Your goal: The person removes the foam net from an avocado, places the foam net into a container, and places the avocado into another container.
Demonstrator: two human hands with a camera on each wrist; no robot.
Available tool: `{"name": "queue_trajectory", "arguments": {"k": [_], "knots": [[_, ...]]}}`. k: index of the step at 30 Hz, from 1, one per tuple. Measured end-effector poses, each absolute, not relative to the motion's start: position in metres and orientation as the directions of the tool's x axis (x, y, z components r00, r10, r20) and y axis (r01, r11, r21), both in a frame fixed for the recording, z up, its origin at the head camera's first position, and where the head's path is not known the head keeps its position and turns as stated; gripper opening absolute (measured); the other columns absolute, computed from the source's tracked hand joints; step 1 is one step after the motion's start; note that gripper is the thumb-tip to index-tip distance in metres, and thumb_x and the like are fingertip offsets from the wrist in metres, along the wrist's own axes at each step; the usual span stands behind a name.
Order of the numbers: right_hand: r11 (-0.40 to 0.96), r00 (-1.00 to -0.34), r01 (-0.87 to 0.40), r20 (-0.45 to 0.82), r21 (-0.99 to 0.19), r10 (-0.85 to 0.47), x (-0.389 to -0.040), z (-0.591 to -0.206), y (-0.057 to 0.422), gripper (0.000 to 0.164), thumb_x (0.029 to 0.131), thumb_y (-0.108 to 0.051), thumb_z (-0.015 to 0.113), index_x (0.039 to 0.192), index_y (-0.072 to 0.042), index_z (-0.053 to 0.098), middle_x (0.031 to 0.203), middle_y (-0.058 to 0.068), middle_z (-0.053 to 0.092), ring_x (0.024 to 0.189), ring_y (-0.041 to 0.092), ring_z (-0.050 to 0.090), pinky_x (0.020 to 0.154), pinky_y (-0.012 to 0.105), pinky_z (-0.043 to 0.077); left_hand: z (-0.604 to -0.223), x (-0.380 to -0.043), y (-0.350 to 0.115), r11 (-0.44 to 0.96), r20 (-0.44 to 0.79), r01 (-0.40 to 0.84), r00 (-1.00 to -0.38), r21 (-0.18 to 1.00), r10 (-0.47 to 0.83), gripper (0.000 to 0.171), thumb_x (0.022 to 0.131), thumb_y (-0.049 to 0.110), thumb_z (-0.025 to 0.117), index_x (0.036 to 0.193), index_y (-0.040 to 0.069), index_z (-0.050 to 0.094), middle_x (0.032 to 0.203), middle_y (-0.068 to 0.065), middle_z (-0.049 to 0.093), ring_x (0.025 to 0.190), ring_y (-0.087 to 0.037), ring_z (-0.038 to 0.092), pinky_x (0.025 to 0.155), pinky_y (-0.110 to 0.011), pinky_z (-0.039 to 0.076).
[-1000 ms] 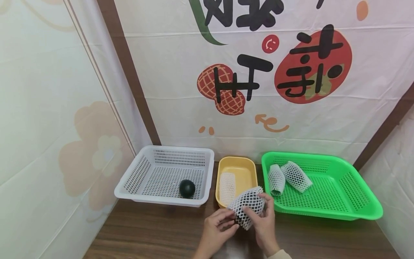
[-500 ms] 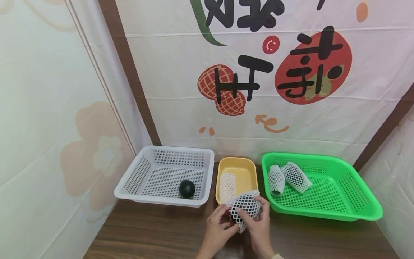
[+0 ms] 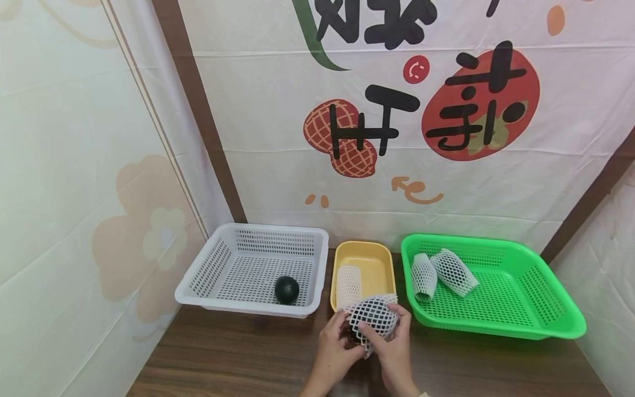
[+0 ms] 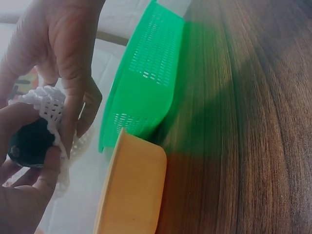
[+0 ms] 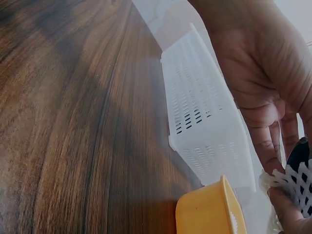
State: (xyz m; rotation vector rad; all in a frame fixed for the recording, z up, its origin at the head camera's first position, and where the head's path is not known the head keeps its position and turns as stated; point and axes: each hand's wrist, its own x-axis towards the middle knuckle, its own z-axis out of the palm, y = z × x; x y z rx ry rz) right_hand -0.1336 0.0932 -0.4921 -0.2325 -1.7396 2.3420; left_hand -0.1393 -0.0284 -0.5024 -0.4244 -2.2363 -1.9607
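Head view: one dark green, smooth, rounded object [image 3: 354,334], partly inside one white foam-net sleeve [image 3: 378,315], held above the brown wood-grain table [image 3: 238,353], in front of the yellow plastic tray [image 3: 378,270]. Against one second ago: hands and sleeve slightly lower and further left; tray and baskets unchanged. Sleeve's long axis slants, open mouth lower left, other end upper right. Left hand [image 3: 332,350]: thumb and fingers pinching at the mouth. Right hand [image 3: 394,353]: thumb in front, fingers behind, gripping the sleeve. Also: white perforated plastic basket [image 3: 248,307], holding one dark green ball-like object [image 3: 286,290]; green perforated plastic basket [image 3: 501,298], holding two netted sleeves [image 3: 455,272].

Left wrist view: the object's bare rounded end emerges from the mouth, facing lower left, between left thumb and fingers.

Right wrist view: object and net cut by the frame edge; long axis cannot be told.
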Motion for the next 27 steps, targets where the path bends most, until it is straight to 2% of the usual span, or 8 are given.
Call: {"name": "queue_trajectory", "arguments": {"k": [4, 9, 13, 17, 23, 27], "knots": [[-0.275, -0.976, -0.087, 0.027, -0.958, 0.214, -0.13, -0.493, 0.094, 0.071, 0.082, -0.004, 0.076, 0.131, -0.009, 0.026, 0.132, 0.025, 0.037, 0.109, 0.027, 0.055, 0.081, 0.031, 0.057, -0.503, -0.141, -0.03, 0.15, 0.303, 0.314, -0.949, 0.937, 0.091, 0.056, 0.068, 0.004, 0.084, 0.118, 0.009, 0.06, 0.115, -0.008, 0.059, 0.097, -0.019, 0.065, 0.075, -0.022, 0.057], [-0.262, -0.986, -0.153, 0.128, -0.953, 0.111, -0.126, -0.494, 0.102, 0.066, 0.085, -0.005, 0.073, 0.134, -0.01, 0.029, 0.129, 0.026, 0.038, 0.104, 0.023, 0.058, 0.075, 0.039, 0.059, -0.503, -0.144, -0.036, 0.132, 0.372, 0.376, -0.926, 0.917, 0.059, 0.054, 0.069, 0.008, 0.086, 0.116, 0.009, 0.062, 0.114, -0.007, 0.062, 0.094, -0.018, 0.066, 0.073, -0.025, 0.058], [-0.256, -0.988, -0.151, 0.147, -0.955, 0.036, -0.124, -0.491, 0.111, 0.064, 0.084, -0.001, 0.071, 0.134, -0.007, 0.032, 0.132, 0.026, 0.04, 0.105, 0.024, 0.06, 0.078, 0.041, 0.058, -0.503, -0.145, -0.042, 0.041, 0.408, 0.411, -0.911, 0.911, 0.063, 0.051, 0.07, 0.004, 0.084, 0.117, 0.005, 0.063, 0.113, -0.01, 0.064, 0.097, -0.019, 0.065, 0.075, -0.029, 0.059], [-0.258, -0.989, -0.141, 0.147, -0.956, -0.005, -0.125, -0.49, 0.117, 0.058, 0.084, 0.008, 0.068, 0.132, 0.0, 0.035, 0.128, 0.027, 0.044, 0.102, 0.027, 0.061, 0.078, 0.043, 0.058, -0.504, -0.145, -0.045, -0.054, 0.379, 0.376, -0.921, 0.925, 0.091, 0.052, 0.071, -0.004, 0.081, 0.119, 0.0, 0.061, 0.114, -0.016, 0.063, 0.099, -0.02, 0.064, 0.075, -0.033, 0.059], [-0.292, -0.988, -0.14, 0.151, -0.946, -0.017, -0.124, -0.49, 0.118, 0.054, 0.082, 0.009, 0.068, 0.128, 0.001, 0.04, 0.126, 0.025, 0.046, 0.099, 0.029, 0.063, 0.076, 0.044, 0.058, -0.505, -0.146, -0.046, 0.029, 0.324, 0.327, -0.943, 0.945, 0.074, 0.054, 0.069, 0.006, 0.085, 0.117, 0.008, 0.062, 0.111, -0.009, 0.064, 0.092, -0.016, 0.064, 0.07, -0.031, 0.06], [-0.245, -0.976, -0.209, 0.219, -0.947, -0.014, -0.125, -0.489, 0.119, 0.055, 0.08, 0.01, 0.07, 0.127, 0.002, 0.042, 0.126, 0.025, 0.047, 0.102, 0.026, 0.061, 0.078, 0.037, 0.059, -0.504, -0.146, -0.048, 0.042, 0.342, 0.345, -0.937, 0.938, 0.069, 0.054, 0.068, 0.009, 0.086, 0.116, 0.01, 0.062, 0.11, -0.008, 0.064, 0.089, -0.016, 0.064, 0.067, -0.031, 0.06]]}}
